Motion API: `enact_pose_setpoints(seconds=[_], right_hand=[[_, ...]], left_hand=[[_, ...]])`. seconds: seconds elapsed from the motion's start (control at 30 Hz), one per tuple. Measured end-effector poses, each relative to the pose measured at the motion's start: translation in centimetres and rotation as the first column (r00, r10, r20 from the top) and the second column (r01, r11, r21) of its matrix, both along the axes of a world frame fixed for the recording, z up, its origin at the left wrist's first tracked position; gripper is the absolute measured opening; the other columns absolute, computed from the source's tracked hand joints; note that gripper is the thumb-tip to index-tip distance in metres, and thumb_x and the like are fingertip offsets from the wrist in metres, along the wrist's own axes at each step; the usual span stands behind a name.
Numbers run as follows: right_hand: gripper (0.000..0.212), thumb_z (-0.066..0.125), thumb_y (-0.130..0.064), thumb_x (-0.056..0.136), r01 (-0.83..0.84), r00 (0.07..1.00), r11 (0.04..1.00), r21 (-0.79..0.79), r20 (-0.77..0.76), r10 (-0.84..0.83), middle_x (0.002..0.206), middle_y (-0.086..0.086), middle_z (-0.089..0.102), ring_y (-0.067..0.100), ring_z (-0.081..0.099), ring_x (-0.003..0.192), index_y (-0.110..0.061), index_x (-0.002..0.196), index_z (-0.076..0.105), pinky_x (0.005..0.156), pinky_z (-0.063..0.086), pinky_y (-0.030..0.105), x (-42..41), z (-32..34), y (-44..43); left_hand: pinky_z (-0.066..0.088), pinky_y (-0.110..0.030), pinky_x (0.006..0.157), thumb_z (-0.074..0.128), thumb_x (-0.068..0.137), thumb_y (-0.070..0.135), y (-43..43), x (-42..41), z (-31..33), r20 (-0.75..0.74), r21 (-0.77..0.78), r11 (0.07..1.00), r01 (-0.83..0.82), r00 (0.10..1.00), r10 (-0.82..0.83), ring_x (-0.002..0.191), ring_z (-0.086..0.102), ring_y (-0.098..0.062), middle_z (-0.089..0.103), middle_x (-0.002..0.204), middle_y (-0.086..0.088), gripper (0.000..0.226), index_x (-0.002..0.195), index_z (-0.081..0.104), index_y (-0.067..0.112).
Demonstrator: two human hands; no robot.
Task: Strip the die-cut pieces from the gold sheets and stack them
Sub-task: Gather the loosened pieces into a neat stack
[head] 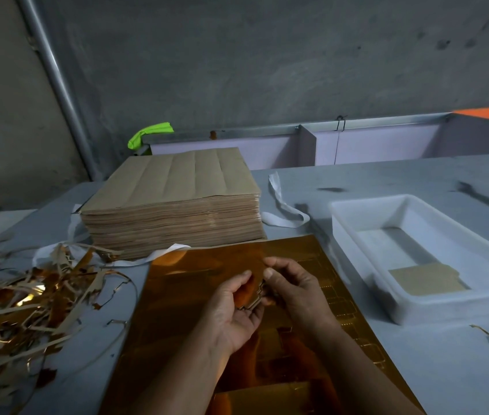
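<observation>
A shiny gold sheet with die-cut outlines lies flat on the grey table in front of me. Above its middle, my left hand cradles a small stack of stripped gold pieces in its palm, thumb on top. My right hand pinches the right edge of that same stack with thumb and fingers. A white plastic tray at the right holds a few finished pieces, brown side up. A tall pile of uncut sheets, brown backs upward, stands behind the gold sheet.
A heap of gold and brown waste strips covers the table's left side. White straps lie beside the tall pile. A concrete wall, a metal pole and a low partition stand behind the table.
</observation>
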State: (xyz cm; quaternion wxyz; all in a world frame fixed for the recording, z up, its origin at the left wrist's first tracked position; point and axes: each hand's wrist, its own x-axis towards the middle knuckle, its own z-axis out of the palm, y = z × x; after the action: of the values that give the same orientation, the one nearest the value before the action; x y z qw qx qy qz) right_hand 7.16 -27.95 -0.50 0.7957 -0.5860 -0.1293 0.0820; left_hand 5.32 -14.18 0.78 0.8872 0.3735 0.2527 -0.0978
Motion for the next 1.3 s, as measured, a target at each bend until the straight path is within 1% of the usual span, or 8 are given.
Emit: enact_pose_setpoints(seconds=[0.37,0.47,0.63,0.73,0.9,1.1,1.2,1.3], right_hand=[[0.038,0.073,-0.024,0.076,0.014,0.999,0.999,0.041,-0.039,-0.013,0.087,0.003,0.068,0.019,0.066,0.075,-0.014,0.112,0.067,0.068,0.057,0.027,0.0,-0.3,0.0],[0.036,0.072,-0.022,0.078,0.014,0.998,0.999,0.049,-0.065,-0.011,0.088,0.004,0.067,0.018,0.067,0.076,-0.014,0.112,0.067,0.069,0.056,0.028,0.0,-0.2,-0.1],[0.029,0.068,-0.02,0.09,-0.018,0.991,1.0,0.003,-0.136,0.018,0.078,-0.001,0.068,0.016,0.069,0.075,-0.022,0.118,0.061,0.068,0.055,0.028,0.1,-0.2,-0.1],[0.026,0.063,-0.01,0.093,-0.029,0.988,1.0,-0.01,-0.153,0.027,0.08,0.002,0.074,0.017,0.071,0.07,-0.017,0.118,0.059,0.059,0.055,0.024,0.2,0.1,0.0],[0.026,0.061,-0.005,0.093,0.012,0.984,1.0,0.025,-0.18,-0.007,0.092,0.011,0.073,0.022,0.07,0.073,-0.013,0.117,0.06,0.059,0.055,0.031,0.3,0.0,0.0],[0.027,0.061,-0.002,0.092,0.045,0.969,0.995,0.086,-0.248,-0.023,0.087,0.011,0.071,0.023,0.065,0.067,-0.01,0.118,0.06,0.055,0.052,0.032,0.6,-0.1,-0.3],[0.028,0.061,-0.005,0.09,0.04,0.97,0.997,0.069,-0.241,-0.022,0.107,0.015,0.069,0.032,0.064,0.085,-0.013,0.117,0.062,0.07,0.052,0.042,0.6,-0.2,-0.3],[0.03,0.062,-0.006,0.089,0.029,0.97,0.997,0.067,-0.243,-0.012,0.112,0.015,0.063,0.031,0.063,0.087,-0.016,0.117,0.061,0.069,0.053,0.041,0.5,-0.2,-0.5]], left_hand=[[0.052,-0.027,0.053,0.078,0.068,0.019,-0.6,-0.1,0.1,0.003,0.043,0.999,0.006,1.0,-0.006,0.069,0.068,-0.022,0.075,0.081,-0.013,0.047,0.111,0.066,0.005],[0.054,-0.028,0.054,0.08,0.067,0.019,-0.6,0.0,0.2,0.02,0.124,0.992,-0.01,1.0,0.008,0.071,0.071,-0.024,0.076,0.082,-0.014,0.047,0.11,0.066,0.005],[0.057,-0.032,0.056,0.079,0.077,0.021,-0.3,0.3,0.1,0.067,0.344,0.937,-0.061,0.997,0.041,0.087,0.072,-0.031,0.066,0.108,-0.019,0.051,0.119,0.052,0.012],[0.061,-0.041,0.069,0.081,0.075,0.024,-0.3,0.4,-0.2,0.074,0.405,0.913,-0.05,0.997,0.022,0.088,0.071,-0.033,0.063,0.11,-0.018,0.054,0.117,0.048,0.014],[0.057,-0.047,0.088,0.077,0.069,0.028,0.3,0.2,0.0,0.123,0.266,0.963,-0.038,0.992,0.005,0.098,0.07,-0.033,0.071,0.108,-0.018,0.057,0.12,0.059,0.011],[0.051,-0.034,0.068,0.071,0.08,0.025,1.2,0.5,-0.1,0.195,0.236,0.968,-0.082,0.98,0.035,0.089,0.07,-0.024,0.077,0.086,-0.007,0.035,0.112,0.064,0.012],[0.052,-0.036,0.072,0.069,0.08,0.02,1.5,0.5,-0.1,0.267,0.291,0.952,-0.095,0.964,0.015,0.093,0.07,-0.024,0.076,0.097,-0.007,0.034,0.114,0.064,0.017],[0.05,-0.04,0.08,0.07,0.071,0.023,1.7,0.5,0.4,0.321,0.295,0.949,-0.112,0.947,0.012,0.104,0.065,-0.028,0.073,0.106,-0.008,0.043,0.113,0.066,0.021]])
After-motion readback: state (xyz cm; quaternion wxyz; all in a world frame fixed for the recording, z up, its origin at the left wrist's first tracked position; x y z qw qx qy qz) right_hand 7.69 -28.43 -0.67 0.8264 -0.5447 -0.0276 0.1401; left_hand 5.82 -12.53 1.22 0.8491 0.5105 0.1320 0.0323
